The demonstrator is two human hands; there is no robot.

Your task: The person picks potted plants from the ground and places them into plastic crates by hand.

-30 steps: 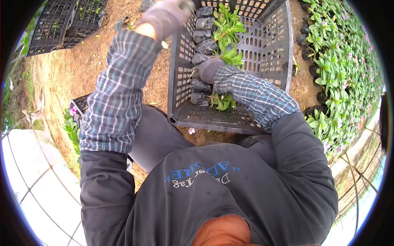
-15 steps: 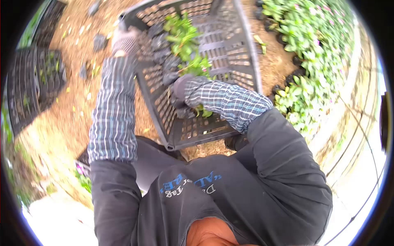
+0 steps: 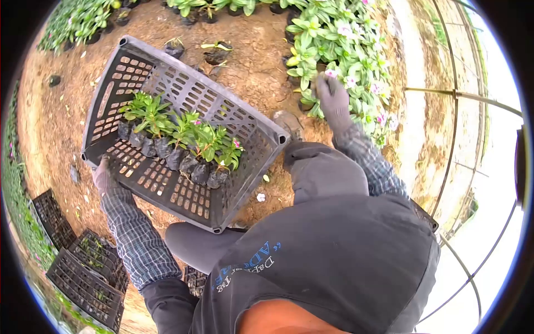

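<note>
My left hand, in a grey glove, is closed on the rim of a black plastic crate at its near left corner. The crate is tilted on the ground before me. Inside it, a row of potted seedlings with green leaves and a few pink flowers stands in black plastic bags. My right hand, also gloved, is at the edge of a dense bed of flowering plants. Its fingers are bent and a little apart, with nothing visible in them.
Bagged plants stand on bare soil beyond the crate, with more along the far edge. Stacked black crates lie at the lower left. My shoe is beside the crate's right corner. Metal poles rise at the right.
My right hand has left the crate's inside and moved right to the flowering plants. The view has turned, and the crate now appears further left and rotated. My left hand still holds its rim.
</note>
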